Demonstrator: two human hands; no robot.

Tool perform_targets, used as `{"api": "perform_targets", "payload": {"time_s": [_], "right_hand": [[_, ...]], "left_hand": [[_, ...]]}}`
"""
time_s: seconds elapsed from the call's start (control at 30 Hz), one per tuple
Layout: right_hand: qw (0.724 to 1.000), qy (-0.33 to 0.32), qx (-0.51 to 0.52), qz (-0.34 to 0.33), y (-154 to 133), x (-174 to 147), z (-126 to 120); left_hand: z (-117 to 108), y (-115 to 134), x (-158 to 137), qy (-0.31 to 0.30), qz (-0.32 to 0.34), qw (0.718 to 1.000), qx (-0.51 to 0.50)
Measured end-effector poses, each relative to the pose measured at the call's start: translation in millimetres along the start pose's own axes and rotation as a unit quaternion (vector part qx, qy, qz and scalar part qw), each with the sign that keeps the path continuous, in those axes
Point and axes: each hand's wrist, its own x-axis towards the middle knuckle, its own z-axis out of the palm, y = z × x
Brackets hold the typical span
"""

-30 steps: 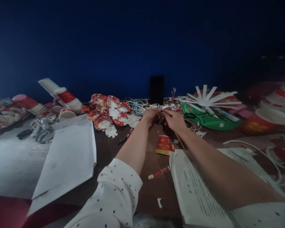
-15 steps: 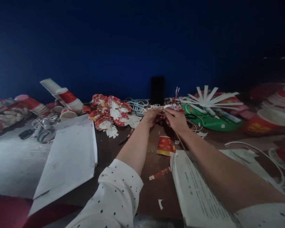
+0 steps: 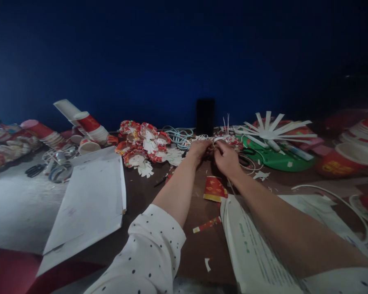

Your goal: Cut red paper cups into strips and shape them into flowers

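My left hand [image 3: 198,150] and my right hand [image 3: 226,158] meet at the middle of the brown table [image 3: 199,253], fingers curled close together. A small pale thing shows between their fingertips, too covered to name. A thin pale stick or cord [image 3: 230,185] runs down below my right hand. Just below the hands lies a red and gold cut piece of paper cup [image 3: 214,188]. Left of my left hand are several red, frilled paper crafts [image 3: 149,139] with white paper cutouts [image 3: 143,168].
At left lie a white board [image 3: 88,200], black scissors [image 3: 35,170] and stacked red and white paper cups [image 3: 92,126]. At right are a white strip-cut paper cup [image 3: 268,132], a green sheet [image 3: 272,163], a large red cup [image 3: 335,161] and a printed white bag [image 3: 248,237]. A black phone-like slab [image 3: 205,116] stands behind.
My right hand has turned slightly, its fingers more curled. The stick or cord beneath it has shifted. The whole view has moved a little; both hands stay together.
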Motion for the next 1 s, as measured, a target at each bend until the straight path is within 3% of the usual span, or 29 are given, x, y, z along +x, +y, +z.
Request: {"api": "perform_targets", "payload": {"time_s": [0.2, 0.4, 1.0], "right_hand": [[0.996, -0.02, 0.068, 0.046, -0.7, 0.6, -2.1], [0.973, -0.057, 0.185, 0.127, -2.7, -0.3, -3.1], [0.977, -0.044, 0.171, 0.117, -4.8, -0.5, -4.4]], "left_hand": [[-2.1, -1.0, 5.2, -0.008, -0.018, 0.999, -0.026], [-2.8, 1.3, 4.2, -0.021, -0.023, 0.998, -0.045], [1.1, 5.1, 0.5, 0.0, -0.034, 0.999, -0.041]]}}
